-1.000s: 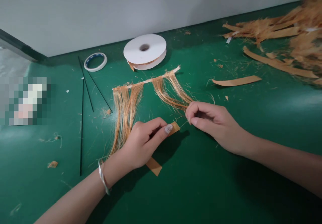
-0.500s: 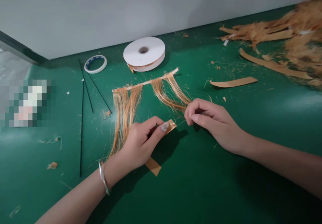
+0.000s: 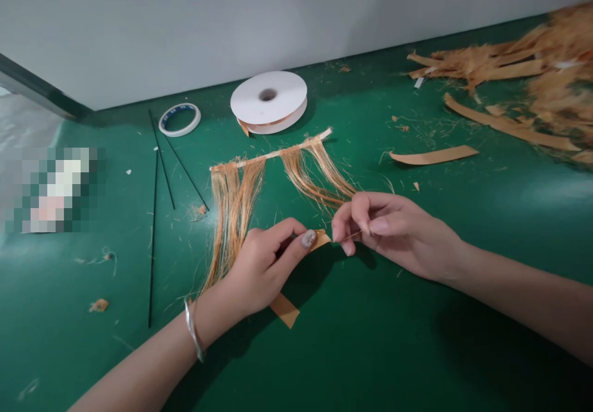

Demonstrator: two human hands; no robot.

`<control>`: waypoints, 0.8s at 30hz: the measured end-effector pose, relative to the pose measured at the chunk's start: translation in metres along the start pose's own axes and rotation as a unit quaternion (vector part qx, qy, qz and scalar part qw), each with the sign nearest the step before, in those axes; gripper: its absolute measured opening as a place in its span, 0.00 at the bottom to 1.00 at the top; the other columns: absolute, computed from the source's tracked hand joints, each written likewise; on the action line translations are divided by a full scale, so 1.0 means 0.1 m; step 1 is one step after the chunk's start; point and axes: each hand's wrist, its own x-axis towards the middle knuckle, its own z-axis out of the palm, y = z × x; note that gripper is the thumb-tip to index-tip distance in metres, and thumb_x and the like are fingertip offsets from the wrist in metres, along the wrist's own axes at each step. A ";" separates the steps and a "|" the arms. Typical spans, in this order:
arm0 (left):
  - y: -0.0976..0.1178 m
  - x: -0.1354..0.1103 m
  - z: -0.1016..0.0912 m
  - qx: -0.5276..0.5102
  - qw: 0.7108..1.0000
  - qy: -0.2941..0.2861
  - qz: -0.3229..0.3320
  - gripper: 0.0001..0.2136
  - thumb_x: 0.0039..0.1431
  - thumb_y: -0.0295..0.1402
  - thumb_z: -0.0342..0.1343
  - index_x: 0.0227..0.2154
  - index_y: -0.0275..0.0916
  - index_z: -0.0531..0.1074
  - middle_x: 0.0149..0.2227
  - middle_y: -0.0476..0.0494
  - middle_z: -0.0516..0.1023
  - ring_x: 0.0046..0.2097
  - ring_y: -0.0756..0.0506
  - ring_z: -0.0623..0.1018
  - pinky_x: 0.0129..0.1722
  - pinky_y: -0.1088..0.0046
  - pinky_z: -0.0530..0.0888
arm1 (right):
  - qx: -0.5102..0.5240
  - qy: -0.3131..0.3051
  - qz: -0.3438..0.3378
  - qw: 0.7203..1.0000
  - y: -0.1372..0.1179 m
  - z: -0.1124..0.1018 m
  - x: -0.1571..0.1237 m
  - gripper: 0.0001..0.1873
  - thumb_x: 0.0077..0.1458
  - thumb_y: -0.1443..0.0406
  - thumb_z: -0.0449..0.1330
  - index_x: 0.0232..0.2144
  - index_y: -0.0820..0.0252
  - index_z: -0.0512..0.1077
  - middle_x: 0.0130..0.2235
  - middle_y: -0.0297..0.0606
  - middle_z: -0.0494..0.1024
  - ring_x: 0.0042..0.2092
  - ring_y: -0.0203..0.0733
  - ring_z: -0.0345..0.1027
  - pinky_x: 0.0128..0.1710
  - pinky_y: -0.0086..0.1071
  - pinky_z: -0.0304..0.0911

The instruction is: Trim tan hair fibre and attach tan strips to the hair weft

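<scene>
My left hand [image 3: 266, 264] is closed on a tan tape strip [image 3: 286, 309], pinching its upper end between thumb and forefinger while the lower end sticks out under the palm. My right hand [image 3: 389, 230] is pinched on a thin strand of orange hair right beside that upper end. Behind both hands a weft of orange hair [image 3: 278, 180] lies on the green table [image 3: 352, 338], hanging from a thin white strip in two bunches. The left bunch runs down under my left hand.
A white tape reel [image 3: 269, 100] and a small clear tape roll [image 3: 179, 119] sit near the grey wall. Thin black rods [image 3: 152, 214] lie at the left. A loose tan strip [image 3: 433, 154] and a heap of orange hair and strips [image 3: 523, 84] fill the right.
My right hand has moved left toward the tape end and its fingers have shifted into a pinch on a strand. My left hand stays in place on the strip.
</scene>
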 end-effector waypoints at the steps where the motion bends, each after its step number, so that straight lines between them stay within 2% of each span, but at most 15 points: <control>1: 0.00 0.00 0.00 0.001 1.000 0.001 -0.001 0.13 0.64 0.36 0.47 0.25 0.37 0.65 0.18 0.56 0.56 0.20 0.56 0.56 0.17 0.82 0.55 | 0.007 -0.001 0.002 1.000 -0.01 -0.01 0.00 0.05 0.47 0.68 0.54 0.21 0.60 0.62 0.33 0.37 0.74 0.30 0.36 0.67 0.33 0.33 0.64; 8: 0.00 -0.01 0.01 -0.009 1.000 -0.001 -0.009 0.12 0.64 0.37 0.47 0.26 0.37 0.66 0.17 0.57 0.56 0.20 0.56 0.56 0.17 0.82 0.55 | 0.048 -0.019 0.028 0.998 -0.04 -0.07 0.02 0.04 0.44 0.67 0.53 0.20 0.59 0.60 0.29 0.37 0.70 0.31 0.37 0.65 0.32 0.33 0.62; 14: 0.01 -0.01 0.01 -0.009 1.000 -0.001 -0.015 0.13 0.64 0.38 0.47 0.26 0.37 0.66 0.17 0.56 0.56 0.20 0.55 0.56 0.17 0.81 0.55 | 0.027 -0.013 0.031 0.999 -0.04 -0.07 0.03 0.04 0.45 0.66 0.51 0.20 0.58 0.59 0.25 0.35 0.63 0.28 0.37 0.60 0.28 0.32 0.58; 24: 0.00 -0.01 0.01 -0.024 1.000 0.000 -0.010 0.13 0.64 0.37 0.47 0.25 0.37 0.64 0.17 0.57 0.55 0.20 0.56 0.55 0.17 0.81 0.54 | 0.035 -0.004 0.029 0.999 -0.03 -0.08 0.03 0.06 0.47 0.65 0.51 0.20 0.58 0.58 0.24 0.34 0.58 0.26 0.36 0.55 0.27 0.32 0.56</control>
